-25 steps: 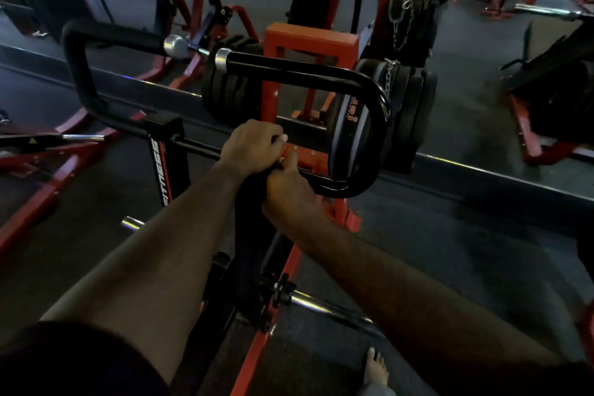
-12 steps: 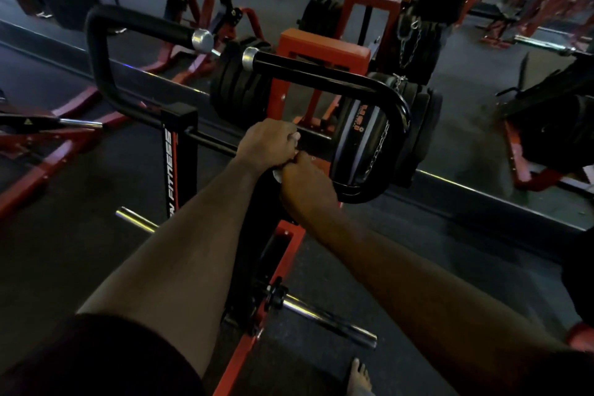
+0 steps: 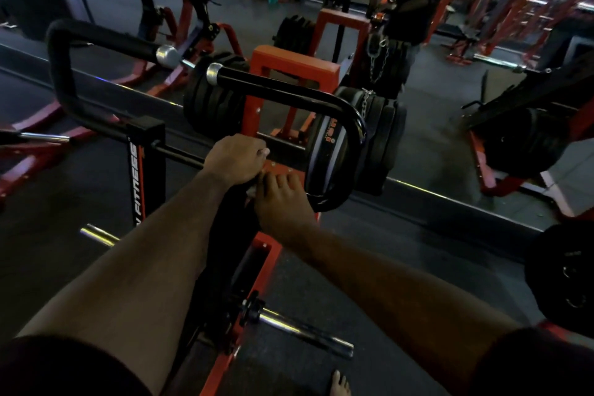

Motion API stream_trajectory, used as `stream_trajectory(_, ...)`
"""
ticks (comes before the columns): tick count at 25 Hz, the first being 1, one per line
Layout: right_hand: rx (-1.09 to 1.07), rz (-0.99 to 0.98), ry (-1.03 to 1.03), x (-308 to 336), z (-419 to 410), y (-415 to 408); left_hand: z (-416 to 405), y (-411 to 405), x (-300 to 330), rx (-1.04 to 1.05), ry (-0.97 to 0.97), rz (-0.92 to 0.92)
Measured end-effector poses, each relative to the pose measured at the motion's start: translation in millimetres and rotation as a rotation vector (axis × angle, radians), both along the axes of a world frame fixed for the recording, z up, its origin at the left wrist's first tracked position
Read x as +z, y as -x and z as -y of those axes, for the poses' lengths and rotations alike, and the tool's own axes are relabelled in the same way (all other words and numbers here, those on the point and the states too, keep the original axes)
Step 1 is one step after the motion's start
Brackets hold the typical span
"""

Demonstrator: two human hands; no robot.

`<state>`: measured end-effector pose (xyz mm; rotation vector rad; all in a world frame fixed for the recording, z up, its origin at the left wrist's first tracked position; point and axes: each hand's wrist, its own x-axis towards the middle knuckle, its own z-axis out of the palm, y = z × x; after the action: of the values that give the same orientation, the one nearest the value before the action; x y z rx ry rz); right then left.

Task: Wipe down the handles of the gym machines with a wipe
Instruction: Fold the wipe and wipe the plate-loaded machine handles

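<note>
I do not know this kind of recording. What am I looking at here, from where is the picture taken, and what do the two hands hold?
The picture comes from a camera worn on a person's head, looking forward and down, so the two bare arms reach out from the bottom edge. The place is a dim gym. In front stands a red and black weight machine with two curved black handles: the left handle and the right handle, each ending in a silver cap. Black weight plates sit behind them.

The left hand and the right hand meet at the middle of the machine, where the handles join it. A small pale scrap between them is probably the wipe, but most of it is hidden. A bare foot shows at the bottom.
</note>
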<state>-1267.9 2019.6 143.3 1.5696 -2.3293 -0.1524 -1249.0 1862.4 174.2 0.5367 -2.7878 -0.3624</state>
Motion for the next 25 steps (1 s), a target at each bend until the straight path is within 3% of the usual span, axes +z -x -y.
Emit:
stream_trajectory(6, 0.301, -0.532, -0.041, 31.8, -118.0, 57.8, -11.0, -2.2, -3.4, -0.164, 0.517, 0.104)
stream_trajectory(10, 0.584, -0.753, 0.107, 92.8, -128.7, 125.3, -22.5, -6.3, 0.7, -0.135, 0.566, 0.201)
stream_trajectory(13, 0.638, -0.661, 0.289, 104.3, -119.6, 145.7, -48.6, -2.2, 6.4, -0.079, 0.323, 0.163)
stream_trajectory(15, 0.622, -0.548, 0.332, 63.8, -121.6, 135.8, -78.2, 3.8, 10.0, -0.08, 0.072, 0.184)
stream_trajectory(17, 0.654, -0.5, 0.264, 20.9, -129.7, 122.7, -98.9, 7.6, 5.8, -0.054, -0.043, 0.172)
stream_trajectory(19, 0.687, -0.507, 0.23, 20.4, -132.4, 125.1, -103.5, 7.8, -0.7, -0.017, 0.036, 0.151)
stream_trajectory(22, 0.627, -0.493, 0.391, 65.2, -117.4, 142.2, -104.2, 9.2, -7.6, 0.004, 0.123, 0.147)
stream_trajectory(23, 0.584, -0.432, 0.46, 79.1, -109.1, 147.4, -105.2, 10.0, -8.6, 0.014, 0.115, 0.113)
stream_trajectory(25, 0.419, -0.092, 0.665, 89.6, -92.1, 140.7, -108.0, 12.1, -7.3, 0.018, 0.134, 0.089)
